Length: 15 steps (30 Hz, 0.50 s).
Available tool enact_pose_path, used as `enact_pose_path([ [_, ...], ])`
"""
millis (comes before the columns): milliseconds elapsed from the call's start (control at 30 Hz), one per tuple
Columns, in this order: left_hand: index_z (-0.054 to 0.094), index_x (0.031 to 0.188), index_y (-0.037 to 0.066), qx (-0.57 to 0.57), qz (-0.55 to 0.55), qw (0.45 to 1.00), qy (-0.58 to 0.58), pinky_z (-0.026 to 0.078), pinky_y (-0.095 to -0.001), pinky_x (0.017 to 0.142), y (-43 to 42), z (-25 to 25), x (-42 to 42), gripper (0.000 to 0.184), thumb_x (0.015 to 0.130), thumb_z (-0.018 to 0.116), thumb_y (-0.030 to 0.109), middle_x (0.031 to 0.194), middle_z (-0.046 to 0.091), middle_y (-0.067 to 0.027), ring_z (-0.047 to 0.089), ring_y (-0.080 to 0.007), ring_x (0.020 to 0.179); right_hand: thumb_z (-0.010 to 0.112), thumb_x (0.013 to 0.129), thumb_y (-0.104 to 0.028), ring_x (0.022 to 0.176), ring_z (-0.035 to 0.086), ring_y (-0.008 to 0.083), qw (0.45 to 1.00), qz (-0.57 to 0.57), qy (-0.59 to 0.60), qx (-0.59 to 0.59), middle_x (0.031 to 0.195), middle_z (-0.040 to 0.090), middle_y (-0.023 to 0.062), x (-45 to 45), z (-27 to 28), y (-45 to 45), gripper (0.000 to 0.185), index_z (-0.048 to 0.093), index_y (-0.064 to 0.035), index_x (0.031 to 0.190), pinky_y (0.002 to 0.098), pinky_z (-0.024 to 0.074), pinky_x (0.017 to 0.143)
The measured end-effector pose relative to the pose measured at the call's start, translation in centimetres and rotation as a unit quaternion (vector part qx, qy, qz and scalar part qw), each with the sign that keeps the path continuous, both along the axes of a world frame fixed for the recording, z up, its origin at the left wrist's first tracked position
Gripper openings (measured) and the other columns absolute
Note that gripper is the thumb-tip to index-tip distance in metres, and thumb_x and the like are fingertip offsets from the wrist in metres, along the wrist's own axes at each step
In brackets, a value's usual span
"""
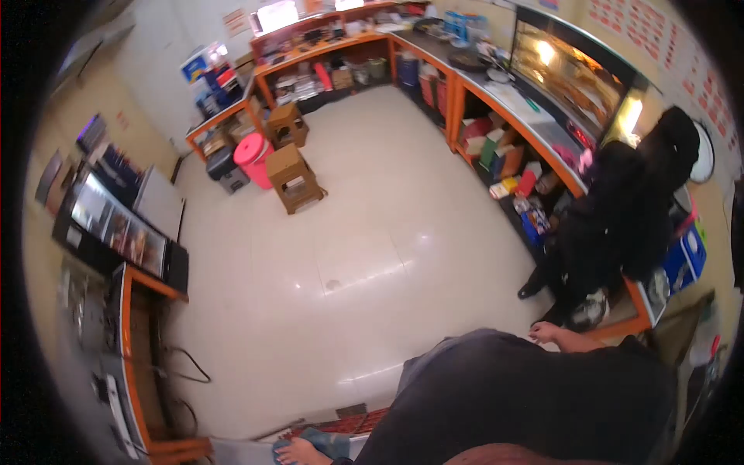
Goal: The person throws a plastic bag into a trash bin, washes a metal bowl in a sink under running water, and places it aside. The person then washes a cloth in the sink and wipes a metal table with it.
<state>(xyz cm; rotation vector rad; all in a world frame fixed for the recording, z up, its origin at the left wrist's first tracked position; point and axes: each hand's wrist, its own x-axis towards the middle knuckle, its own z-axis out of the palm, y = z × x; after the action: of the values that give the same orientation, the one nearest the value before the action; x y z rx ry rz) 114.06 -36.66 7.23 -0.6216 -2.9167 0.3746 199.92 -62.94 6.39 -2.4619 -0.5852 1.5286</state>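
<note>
At the bottom edge, my left hand (302, 452) lies on a blue-green cloth (335, 443), its fingers over the fabric. That cloth rests on a pale counter edge (240, 452). My right hand (545, 333) hangs out past my dark clothing on the right, loosely curled with the fingers a little apart. Nothing shows in it. It is near the shoes and dark clothes of another person (612, 209), who stands at the right-hand counter.
A brown stool (293, 180), another stool (287, 124) and a pink bucket (253, 159) stand on the tiled floor (364, 256). A lit glass display case (570, 74) tops the orange-edged counter (496, 97). A glass-front fridge (116, 225) is at left.
</note>
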Motion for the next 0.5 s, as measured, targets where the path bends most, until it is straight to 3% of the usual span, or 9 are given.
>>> enact_pose_path([
  [33, 0.019, 0.158, 0.003, 0.014, -0.012, 0.999, 0.029, 0.018, -0.0624, 0.117, 0.7, -0.2, -0.2, 0.089, 0.096, 0.040, 0.064, 0.157, 0.030, -0.0269, 0.024, -0.0434, 0.148, 0.065, 0.095, -0.036, 0.084, 0.072, 0.0201, 0.998, -0.054, 0.002, -0.020, 0.102, 0.072, 0.0110, -0.3, -1.9, -1.9, 0.035, 0.070, -0.0055, 0.111, 0.0358, 0.0558, 0.066],
  [67, 0.018, 0.158, 0.003, 0.027, -0.031, 0.999, 0.031, 0.017, -0.0629, 0.117, 1.5, -0.1, 1.0, 0.089, 0.096, 0.040, 0.064, 0.157, 0.029, -0.0267, 0.023, -0.0431, 0.148, 0.069, 0.093, -0.028, 0.090, 0.069, 0.0236, 0.998, -0.009, 0.020, -0.061, 0.102, 0.072, 0.0142, -1.0, -1.6, -2.4, 0.035, 0.067, -0.0035, 0.118, 0.0397, 0.0575, 0.069],
  [133, 0.017, 0.158, 0.004, 0.052, -0.086, 0.995, 0.028, 0.017, -0.0640, 0.116, 3.4, 0.7, 4.5, 0.089, 0.096, 0.041, 0.063, 0.158, 0.027, -0.0262, 0.022, -0.0426, 0.149, 0.073, 0.089, -0.022, 0.088, 0.068, 0.0247, 0.938, 0.319, 0.027, -0.133, 0.100, 0.072, 0.0147, 0.6, -11.5, -6.1, 0.025, 0.072, -0.0026, 0.104, 0.0407, 0.0570, 0.069],
  [200, 0.017, 0.158, 0.004, 0.061, -0.175, 0.983, -0.012, 0.017, -0.0651, 0.116, 6.0, 0.7, 9.3, 0.089, 0.096, 0.042, 0.062, 0.159, 0.025, -0.0256, 0.021, -0.0422, 0.149, 0.079, 0.083, -0.022, 0.084, 0.066, 0.0244, 0.958, 0.256, 0.065, -0.111, 0.099, 0.072, 0.0133, 0.0, -17.2, -6.4, 0.022, 0.074, -0.0040, 0.095, 0.0407, 0.0558, 0.069],
  [267, 0.016, 0.158, 0.004, 0.051, -0.282, 0.953, -0.098, 0.017, -0.0662, 0.115, 8.7, 0.3, 14.7, 0.089, 0.095, 0.042, 0.061, 0.160, 0.024, -0.0251, 0.020, -0.0417, 0.149, 0.083, 0.077, -0.020, 0.084, 0.066, 0.0227, 0.975, 0.013, 0.163, -0.149, 0.101, 0.072, 0.0130, -0.1, -19.5, -3.1, 0.026, 0.074, -0.0063, 0.097, 0.0436, 0.0552, 0.069],
  [300, 0.016, 0.158, 0.004, 0.045, -0.332, 0.928, -0.165, 0.016, -0.0668, 0.115, 10.3, 0.0, 17.8, 0.089, 0.095, 0.043, 0.061, 0.160, 0.023, -0.0249, 0.019, -0.0414, 0.150, 0.083, 0.077, -0.020, 0.084, 0.066, 0.0227, 0.976, 0.003, 0.166, -0.142, 0.101, 0.072, 0.0130, 1.7, -19.8, -0.2, 0.026, 0.074, -0.0063, 0.097, 0.0436, 0.0552, 0.069],
  [400, 0.015, 0.159, 0.005, 0.029, -0.430, 0.803, -0.412, 0.016, -0.0684, 0.114, 15.7, -0.5, 26.6, 0.089, 0.095, 0.044, 0.060, 0.162, 0.020, -0.0241, 0.018, -0.0407, 0.150, 0.070, 0.083, -0.035, 0.086, 0.069, 0.0245, 0.993, 0.089, 0.017, 0.074, 0.099, 0.074, 0.0102, 4.8, -18.1, 12.4, 0.035, 0.074, -0.0048, 0.101, 0.0406, 0.0525, 0.079],
  [500, 0.013, 0.159, 0.005, 0.042, -0.467, 0.658, -0.590, 0.016, -0.0701, 0.113, 22.4, 0.2, 35.5, 0.089, 0.095, 0.044, 0.059, 0.163, 0.017, -0.0233, 0.016, -0.0400, 0.151, 0.068, 0.082, -0.037, 0.089, 0.070, 0.0284, 0.993, -0.003, 0.070, 0.098, 0.100, 0.074, 0.0126, 10.6, -11.9, 26.5, 0.036, 0.074, -0.0068, 0.102, 0.0431, 0.0531, 0.081],
])
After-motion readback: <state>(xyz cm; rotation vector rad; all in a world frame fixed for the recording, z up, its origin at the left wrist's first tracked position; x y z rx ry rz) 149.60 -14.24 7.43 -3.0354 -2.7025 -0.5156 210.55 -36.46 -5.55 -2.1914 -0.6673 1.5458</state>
